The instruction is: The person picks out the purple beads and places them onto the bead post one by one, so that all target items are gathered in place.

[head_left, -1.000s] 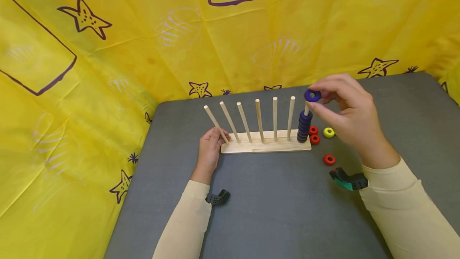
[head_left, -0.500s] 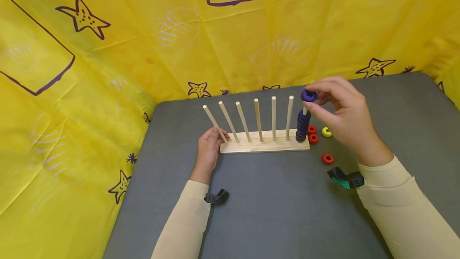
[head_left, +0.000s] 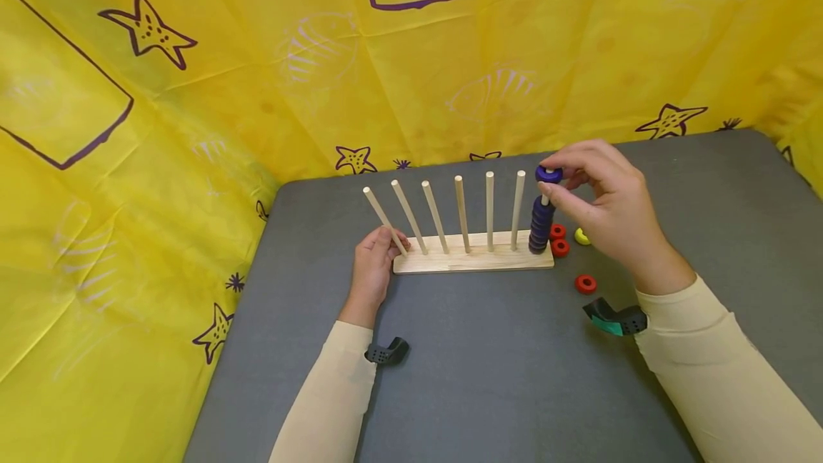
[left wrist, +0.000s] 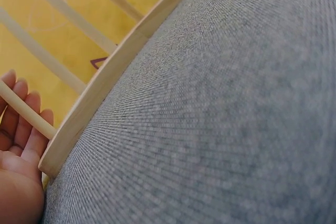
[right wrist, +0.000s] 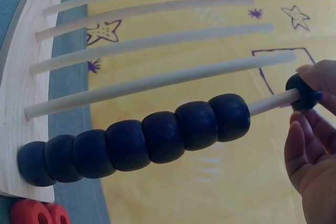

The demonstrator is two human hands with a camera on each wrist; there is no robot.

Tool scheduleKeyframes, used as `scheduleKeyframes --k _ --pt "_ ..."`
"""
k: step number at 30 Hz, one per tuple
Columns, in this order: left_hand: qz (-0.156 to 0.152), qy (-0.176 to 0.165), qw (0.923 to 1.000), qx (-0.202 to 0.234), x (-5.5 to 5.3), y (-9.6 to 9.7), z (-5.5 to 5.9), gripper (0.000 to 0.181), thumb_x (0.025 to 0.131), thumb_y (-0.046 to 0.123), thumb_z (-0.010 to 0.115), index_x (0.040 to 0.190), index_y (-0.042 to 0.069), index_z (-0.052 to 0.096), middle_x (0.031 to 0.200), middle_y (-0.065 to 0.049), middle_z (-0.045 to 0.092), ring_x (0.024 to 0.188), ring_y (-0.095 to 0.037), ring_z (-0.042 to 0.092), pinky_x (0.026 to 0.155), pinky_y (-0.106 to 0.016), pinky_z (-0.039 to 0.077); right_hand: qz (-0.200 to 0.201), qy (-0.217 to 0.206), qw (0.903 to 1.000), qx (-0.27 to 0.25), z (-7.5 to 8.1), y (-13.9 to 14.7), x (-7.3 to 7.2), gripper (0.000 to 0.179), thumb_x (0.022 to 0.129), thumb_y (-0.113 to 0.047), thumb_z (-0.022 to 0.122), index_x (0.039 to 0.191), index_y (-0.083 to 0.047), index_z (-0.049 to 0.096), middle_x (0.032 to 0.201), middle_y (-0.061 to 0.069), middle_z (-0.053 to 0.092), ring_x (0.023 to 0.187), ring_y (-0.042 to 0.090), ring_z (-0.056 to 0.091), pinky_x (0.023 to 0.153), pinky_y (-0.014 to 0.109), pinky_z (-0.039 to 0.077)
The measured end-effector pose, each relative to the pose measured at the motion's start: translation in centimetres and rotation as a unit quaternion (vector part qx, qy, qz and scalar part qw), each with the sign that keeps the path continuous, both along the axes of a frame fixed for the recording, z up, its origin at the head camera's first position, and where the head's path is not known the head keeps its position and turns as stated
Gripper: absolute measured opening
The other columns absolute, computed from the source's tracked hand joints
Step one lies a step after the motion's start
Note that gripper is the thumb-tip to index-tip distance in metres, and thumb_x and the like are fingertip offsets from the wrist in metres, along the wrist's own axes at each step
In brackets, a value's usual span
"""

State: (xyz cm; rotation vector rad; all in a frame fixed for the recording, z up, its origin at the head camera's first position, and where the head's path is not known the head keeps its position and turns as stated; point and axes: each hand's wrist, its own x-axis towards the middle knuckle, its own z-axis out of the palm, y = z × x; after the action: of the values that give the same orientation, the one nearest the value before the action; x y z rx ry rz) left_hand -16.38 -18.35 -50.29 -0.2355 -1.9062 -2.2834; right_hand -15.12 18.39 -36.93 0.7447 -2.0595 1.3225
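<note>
A wooden peg rack (head_left: 472, 257) stands on the table, with a row of upright pegs. Dark blue rings (head_left: 541, 227) are stacked on its rightmost peg, pressed one against another from the base up. My right hand (head_left: 607, 202) pinches one more blue ring (head_left: 549, 175) between thumb and fingers at that peg's top. In the right wrist view the peg's tip enters this ring (right wrist: 302, 93), with bare wood between it and the stack (right wrist: 163, 137). My left hand (head_left: 373, 263) holds the rack's left end, fingers behind the leftmost peg (left wrist: 29, 113).
Red rings (head_left: 561, 247) lie beside the rack's right end, and another red ring (head_left: 585, 284) lies nearer me. A yellow ring (head_left: 581, 236) is partly hidden by my right hand. The grey table (head_left: 476, 363) backs onto a yellow patterned cloth (head_left: 411, 84).
My right hand has moved slightly left and tipped the blue ring flatter, from beside the peg's tip to down over it. The left hand keeps its place on the rack.
</note>
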Motion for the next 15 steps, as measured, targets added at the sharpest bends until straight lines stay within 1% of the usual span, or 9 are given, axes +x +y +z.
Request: scheduleKeyframes --k 4,5,7,11,15 --pt "0.002 -0.001 1.0 -0.001 -0.01 -0.09 0.03 0.072 0.103 0.057 0.066 0.1 -0.014 0.067 0.097 -0.015 0.069 0.093 -0.022 0.068 0.087 -0.031 0.057 0.003 0.005 1.0 0.0 -0.2 0.05 -0.21 0.035 0.08 0.022 0.086 0.111 0.008 0.076 0.113 0.016 0.069 0.093 0.02 0.059 0.084 0.019 0.052" --pt "0.002 -0.001 1.0 -0.001 -0.01 -0.1 0.05 0.073 0.102 0.058 0.067 0.1 -0.015 0.067 0.097 -0.015 0.069 0.093 -0.022 0.068 0.087 -0.031 0.057 0.004 0.007 1.0 0.0 -0.24 0.08 -0.26 0.036 0.08 0.021 0.086 0.111 0.008 0.077 0.112 0.016 0.069 0.093 0.02 0.059 0.084 0.019 0.052" --pt "0.001 0.0 1.0 -0.001 -0.01 -0.14 0.09 0.075 0.102 0.058 0.067 0.1 -0.017 0.065 0.097 -0.015 0.069 0.093 -0.022 0.068 0.087 -0.031 0.057 0.006 0.013 0.9999 0.002 -0.33 0.13 -0.38 0.036 0.08 0.02 0.087 0.111 0.007 0.077 0.112 0.017 0.07 0.094 0.02 0.059 0.084 0.02 0.052" --pt "0.001 0.004 1.0 0.002 0.0 -0.12 0.05 0.084 0.102 0.057 0.066 0.104 -0.026 0.059 0.095 -0.012 0.07 0.093 -0.021 0.068 0.086 -0.031 0.057 0.016 0.025 0.9996 0.002 -0.5 0.27 -0.7 0.032 0.082 0.017 0.085 0.112 0.007 0.077 0.112 0.017 0.07 0.095 0.019 0.059 0.084 0.022 0.051" --pt "0.001 0.001 1.0 -0.001 0.03 0.03 -0.02 0.086 0.1 0.061 0.067 0.102 -0.025 0.058 0.095 -0.011 0.069 0.091 -0.021 0.067 0.086 -0.031 0.056 0.024 0.03 0.9992 -0.009 -0.81 0.38 -0.94 0.029 0.082 0.019 0.081 0.109 0.008 0.077 0.11 0.019 0.071 0.094 0.017 0.06 0.082 0.023 0.051"
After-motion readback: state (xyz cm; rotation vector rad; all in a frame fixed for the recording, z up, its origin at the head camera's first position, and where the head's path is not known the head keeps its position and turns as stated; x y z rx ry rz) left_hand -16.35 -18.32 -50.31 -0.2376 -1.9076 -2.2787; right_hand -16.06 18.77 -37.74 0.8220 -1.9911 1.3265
